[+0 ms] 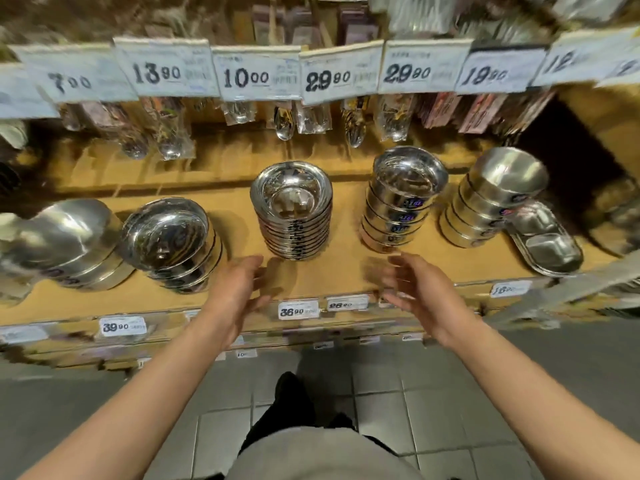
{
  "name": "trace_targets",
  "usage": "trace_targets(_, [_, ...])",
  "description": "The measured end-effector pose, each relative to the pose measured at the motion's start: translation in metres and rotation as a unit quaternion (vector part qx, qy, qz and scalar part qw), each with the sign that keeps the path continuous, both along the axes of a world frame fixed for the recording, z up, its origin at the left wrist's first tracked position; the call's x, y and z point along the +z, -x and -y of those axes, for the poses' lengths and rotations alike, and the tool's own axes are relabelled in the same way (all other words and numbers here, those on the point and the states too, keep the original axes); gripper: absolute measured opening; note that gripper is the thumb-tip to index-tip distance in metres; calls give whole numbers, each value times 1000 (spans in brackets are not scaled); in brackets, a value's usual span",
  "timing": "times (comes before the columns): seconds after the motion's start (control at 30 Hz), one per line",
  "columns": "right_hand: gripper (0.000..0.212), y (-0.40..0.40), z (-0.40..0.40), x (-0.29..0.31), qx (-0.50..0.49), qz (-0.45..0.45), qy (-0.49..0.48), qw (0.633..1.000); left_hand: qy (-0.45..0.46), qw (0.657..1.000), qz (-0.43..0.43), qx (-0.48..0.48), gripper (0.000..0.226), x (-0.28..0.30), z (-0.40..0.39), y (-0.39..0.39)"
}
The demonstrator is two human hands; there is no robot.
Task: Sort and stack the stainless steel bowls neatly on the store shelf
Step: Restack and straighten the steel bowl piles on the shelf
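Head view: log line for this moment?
left hand: open, empty | right hand: open, empty | centre bowl stack: upright, untouched

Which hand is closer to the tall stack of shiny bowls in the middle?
The left hand. Its fingertips reach just below and left of the middle bowl stack, without touching it. The right hand is farther off to the stack's lower right, nearer the next stack.

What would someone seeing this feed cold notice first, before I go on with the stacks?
Probably the row of shiny steel bowl stacks along the yellow shelf, above all the tall centre stack straight ahead and the tilted stack to its right. Next, both bare hands, left hand and right hand, reaching open towards the shelf edge and holding nothing. Big handwritten price cards hang overhead.
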State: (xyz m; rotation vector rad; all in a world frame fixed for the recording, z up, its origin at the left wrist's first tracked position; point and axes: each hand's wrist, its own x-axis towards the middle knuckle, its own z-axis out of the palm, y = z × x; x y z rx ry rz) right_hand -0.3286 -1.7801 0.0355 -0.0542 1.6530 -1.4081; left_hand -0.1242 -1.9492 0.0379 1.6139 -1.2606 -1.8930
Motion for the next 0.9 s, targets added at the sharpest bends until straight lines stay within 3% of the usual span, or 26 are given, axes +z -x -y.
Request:
trace_targets(0.23, [25,10,-71,29,-103,4,50,993,20,997,-49,-48,15,25,-39,16])
trace_targets(0.5, [28,-22,-106,52,-111,-12,70,991,35,990,-76,-113,14,37,-43,-1])
trace_targets(0.9, [27,-121,-23,73,-37,2,86,996,29,995,-89,-21,14,54,3,-146])
